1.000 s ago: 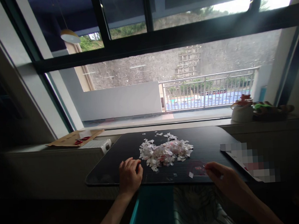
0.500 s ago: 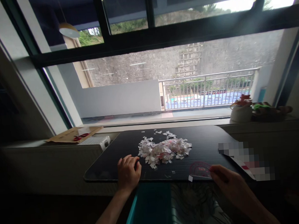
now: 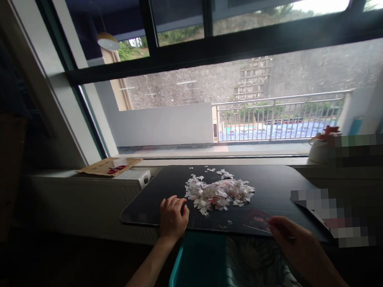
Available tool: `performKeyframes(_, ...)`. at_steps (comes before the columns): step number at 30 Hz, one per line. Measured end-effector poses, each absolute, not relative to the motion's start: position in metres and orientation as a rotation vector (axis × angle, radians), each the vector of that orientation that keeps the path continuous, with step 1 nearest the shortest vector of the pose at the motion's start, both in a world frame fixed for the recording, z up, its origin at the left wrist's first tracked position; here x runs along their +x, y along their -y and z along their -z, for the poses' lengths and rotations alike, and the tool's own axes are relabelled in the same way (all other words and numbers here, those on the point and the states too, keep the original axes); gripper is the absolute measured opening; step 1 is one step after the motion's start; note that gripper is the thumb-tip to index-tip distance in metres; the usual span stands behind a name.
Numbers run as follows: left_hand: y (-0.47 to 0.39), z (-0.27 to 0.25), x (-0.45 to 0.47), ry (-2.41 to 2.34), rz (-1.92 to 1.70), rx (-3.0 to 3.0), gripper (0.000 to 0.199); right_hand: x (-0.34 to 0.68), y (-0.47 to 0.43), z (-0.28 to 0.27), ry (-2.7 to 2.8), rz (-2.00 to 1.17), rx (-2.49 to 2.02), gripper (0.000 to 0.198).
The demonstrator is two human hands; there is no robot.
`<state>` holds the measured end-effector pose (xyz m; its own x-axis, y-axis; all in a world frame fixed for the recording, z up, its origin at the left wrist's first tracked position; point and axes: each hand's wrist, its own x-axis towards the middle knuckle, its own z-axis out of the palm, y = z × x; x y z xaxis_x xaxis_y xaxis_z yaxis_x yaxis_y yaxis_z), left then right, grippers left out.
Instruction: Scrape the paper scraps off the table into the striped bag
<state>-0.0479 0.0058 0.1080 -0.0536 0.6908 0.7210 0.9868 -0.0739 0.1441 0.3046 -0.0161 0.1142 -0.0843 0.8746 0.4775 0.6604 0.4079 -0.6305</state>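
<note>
A pile of small torn paper pieces, mostly white with some pink, lies on the dark folding table. My left hand rests at the table's near edge, just left of the pile, fingers slightly bent, thumb apart and nothing held. Between thumb and fingers, my right hand pinches a clear protractor with red markings, its straight edge toward me at the table's front edge. Below that edge stands a teal plastic bin, beside patterned cloth over my lap.
Red-handled scissors lie on a brown paper envelope on the sill at left, by a radiator. A white pot stands on the sill at right. A blurred-out flat item lies at the table's right edge.
The view has turned left, so everything sits further right. A white paper piece by the protractor at the front edge is gone from there. Both hands keep nearly the same places at the table.
</note>
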Motion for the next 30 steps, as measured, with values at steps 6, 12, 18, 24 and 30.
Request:
performKeyframes(6,-0.003,-0.109,-0.044,1.812,0.95,-1.797,0.019,0.263,0.009,-0.115,1.883,-0.307,-1.323,0.021)
performKeyframes(12,-0.014,-0.115,-0.053,1.913,0.998,-1.716,0.018,0.257,0.006,-0.115,1.857,-0.319,-1.293,0.024)
performKeyframes(18,-0.019,-0.124,-0.048,1.902,1.005,-1.759,0.019,0.257,0.002,-0.104,1.881,-0.381,-1.265,0.025)
performKeyframes(24,-0.014,-0.116,-0.039,1.86,0.987,-1.861,0.018,0.248,-0.004,-0.097,1.873,-0.455,-1.274,0.027)
performKeyframes(30,-0.026,-0.114,-0.056,1.977,1.019,-1.714,0.015,0.244,0.001,-0.1,1.932,-0.551,-1.219,0.026)
